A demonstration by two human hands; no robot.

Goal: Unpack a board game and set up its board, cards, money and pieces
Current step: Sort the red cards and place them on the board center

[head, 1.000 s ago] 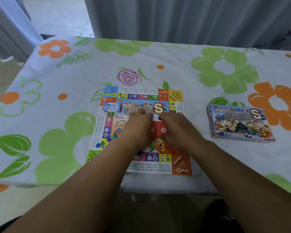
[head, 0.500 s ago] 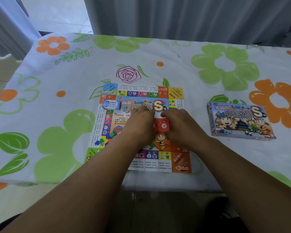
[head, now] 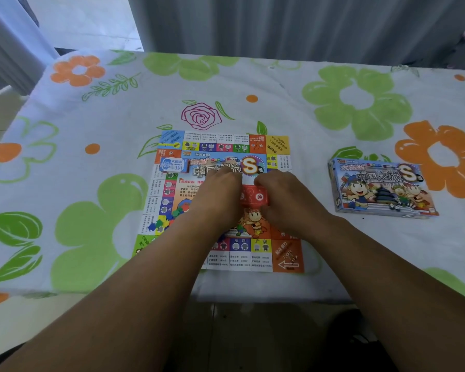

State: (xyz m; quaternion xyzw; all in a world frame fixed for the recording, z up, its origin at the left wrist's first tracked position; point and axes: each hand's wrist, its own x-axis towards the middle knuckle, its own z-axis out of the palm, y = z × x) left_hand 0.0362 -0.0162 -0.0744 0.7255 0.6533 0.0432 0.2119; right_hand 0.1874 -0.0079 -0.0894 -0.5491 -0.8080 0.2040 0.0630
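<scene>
the red card stack [head: 254, 196] sits at the middle of the board [head: 286, 260], held between both hands. the left hand [head: 218, 201] curls its fingers down over the stack's left end, and the right hand [head: 289, 204] pinches the right end with bent fingers and thumb. the fingertips are hidden under the knuckles, so i cannot tell how firm either hold is.

the stack looks loose and unbanded. i think an uneven squeeze or a quick lift would let the cards fan out and slide across the board's printed squares. the board is thin paper lying flat on a soft cloth, so dragging either wrist could wrinkle or turn it.

that would disturb what is already on the board. the blue money stack [head: 173, 164] sits near the board's far-left corner, and the small plastic pieces [head: 161, 224] are heaped by its left edge, just beside the left forearm. a sweep of that arm would likely scatter them onto the flowered tablecloth [head: 91, 237]. the board's near edge lies close to the table's rim, so a piece knocked that way could drop to the floor.

the game box [head: 381, 187] lies well to the right of the board, out of harm's way.
</scene>
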